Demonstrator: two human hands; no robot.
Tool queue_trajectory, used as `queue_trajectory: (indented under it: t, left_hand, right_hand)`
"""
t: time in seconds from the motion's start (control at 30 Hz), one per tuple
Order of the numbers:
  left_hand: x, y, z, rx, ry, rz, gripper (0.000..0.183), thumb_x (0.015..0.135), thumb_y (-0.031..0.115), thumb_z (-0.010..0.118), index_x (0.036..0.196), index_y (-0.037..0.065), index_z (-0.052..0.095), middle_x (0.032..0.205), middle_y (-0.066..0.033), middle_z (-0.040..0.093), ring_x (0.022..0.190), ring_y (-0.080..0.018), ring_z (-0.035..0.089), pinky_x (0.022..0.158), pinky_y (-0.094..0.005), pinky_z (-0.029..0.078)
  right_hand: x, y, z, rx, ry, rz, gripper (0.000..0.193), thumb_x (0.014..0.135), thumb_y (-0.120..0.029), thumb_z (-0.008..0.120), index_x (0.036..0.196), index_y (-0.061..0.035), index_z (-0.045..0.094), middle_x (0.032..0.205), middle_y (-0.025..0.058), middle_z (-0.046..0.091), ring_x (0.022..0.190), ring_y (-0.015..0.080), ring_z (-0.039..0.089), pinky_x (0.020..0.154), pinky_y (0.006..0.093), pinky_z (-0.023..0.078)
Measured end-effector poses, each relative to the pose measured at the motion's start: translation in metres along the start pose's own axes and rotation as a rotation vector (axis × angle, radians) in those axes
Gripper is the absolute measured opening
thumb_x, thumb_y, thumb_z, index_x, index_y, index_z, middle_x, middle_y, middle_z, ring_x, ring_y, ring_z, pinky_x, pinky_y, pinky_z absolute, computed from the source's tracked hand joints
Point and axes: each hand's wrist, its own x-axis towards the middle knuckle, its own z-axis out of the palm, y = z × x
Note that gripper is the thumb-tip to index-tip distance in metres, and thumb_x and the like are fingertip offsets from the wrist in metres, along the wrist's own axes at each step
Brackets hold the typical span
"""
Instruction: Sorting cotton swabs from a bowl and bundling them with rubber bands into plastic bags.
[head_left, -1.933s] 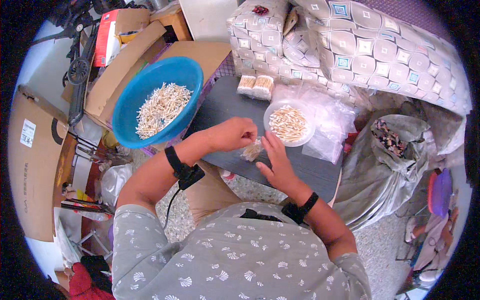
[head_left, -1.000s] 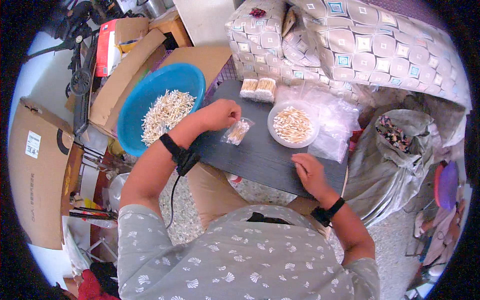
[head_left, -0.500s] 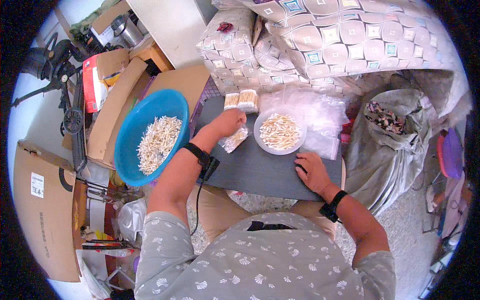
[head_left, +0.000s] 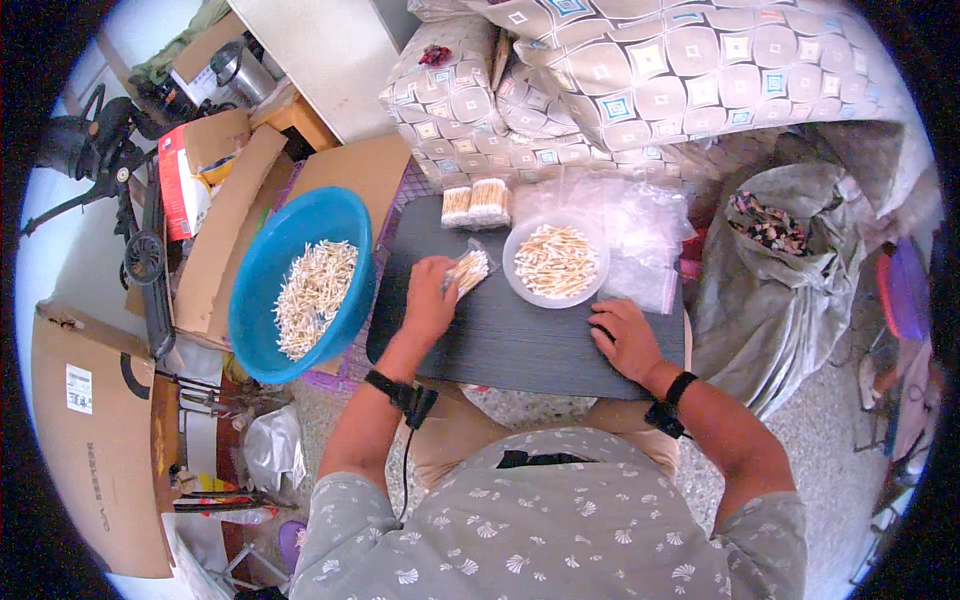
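Observation:
My left hand [head_left: 431, 298] is beside a small clear bag of cotton swabs [head_left: 471, 268] on the dark tabletop [head_left: 500, 345]. Its fingers are curled at the bag's left end and appear to grip it; the fingertips are partly hidden. My right hand [head_left: 626, 338] rests on the table's right part with fingers loosely apart, holding nothing visible; something dark shows at its fingers. Between the hands and farther back stands a white round bowl [head_left: 513, 281] of loose cotton swabs. Two packed bundles of swabs [head_left: 476, 203] sit at the table's back left.
A big blue basin [head_left: 245, 330] with many loose swabs stands left of the table. Clear plastic bags [head_left: 640, 250] lie at the back right. Beyond is a patterned cloth-covered sofa [head_left: 600, 90]; a grey sack [head_left: 790, 300] stands right. Cardboard boxes [head_left: 95, 420] line the left.
My left hand has drawn back from near the packed bundles to the near left side of the small bag. The right hand has stayed on the table.

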Motion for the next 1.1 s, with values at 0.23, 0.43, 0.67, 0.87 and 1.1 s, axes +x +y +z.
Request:
queue_trajectory:
  t: [0.23,0.43,0.67,0.87,1.1]
  left_hand:
    - [-0.053,0.048,0.018,-0.152,-0.031,0.047,0.029,0.076,0.008,0.066,0.104,0.007,0.059,0.106,-0.0143,0.054,0.101,-0.0332,0.051,0.088,-0.0409,0.042]
    - [-0.060,0.066,0.048,-0.332,0.000,-0.097,0.028,0.078,0.007,0.063,0.106,0.006,0.058,0.106,-0.0149,0.054,0.101,-0.0340,0.051,0.090,-0.0398,0.042]
    - [-0.039,0.070,0.041,-0.449,0.108,-0.213,0.031,0.078,0.005,0.063,0.108,0.004,0.055,0.105,-0.0155,0.055,0.100,-0.0325,0.051,0.086,-0.0378,0.043]
    - [0.008,0.074,0.031,-0.317,0.063,-0.041,0.033,0.077,0.007,0.063,0.109,0.002,0.055,0.108,-0.0176,0.053,0.102,-0.0345,0.051,0.091,-0.0406,0.041]
    - [0.031,0.066,0.050,-0.192,-0.081,0.046,0.035,0.077,0.009,0.062,0.111,0.002,0.056,0.108,-0.0198,0.054,0.106,-0.0371,0.049,0.095,-0.0428,0.039]
  right_hand:
    - [0.002,-0.001,0.003,-0.015,-0.012,-0.026,0.020,0.078,-0.014,0.063,0.095,-0.0031,0.060,0.111,0.0139,0.056,0.104,0.0337,0.050,0.093,0.0437,0.040]
    - [0.003,-0.002,0.003,0.021,0.009,-0.024,0.018,0.079,-0.014,0.062,0.093,-0.0032,0.060,0.108,0.0141,0.058,0.103,0.0341,0.051,0.093,0.0433,0.040]
    - [0.003,0.000,0.003,-0.011,0.005,-0.079,0.016,0.080,-0.014,0.062,0.092,-0.0035,0.060,0.106,0.0141,0.059,0.100,0.0340,0.052,0.090,0.0435,0.041]
    - [-0.005,0.000,0.005,0.095,0.017,-0.026,0.014,0.081,-0.013,0.061,0.091,-0.0036,0.061,0.105,0.0135,0.060,0.101,0.0334,0.053,0.090,0.0419,0.042]
    - [0.012,0.021,-0.005,0.726,-0.026,0.444,0.031,0.096,-0.027,0.048,0.097,0.0004,0.063,0.097,0.0070,0.065,0.086,0.0164,0.060,0.082,0.0291,0.048]
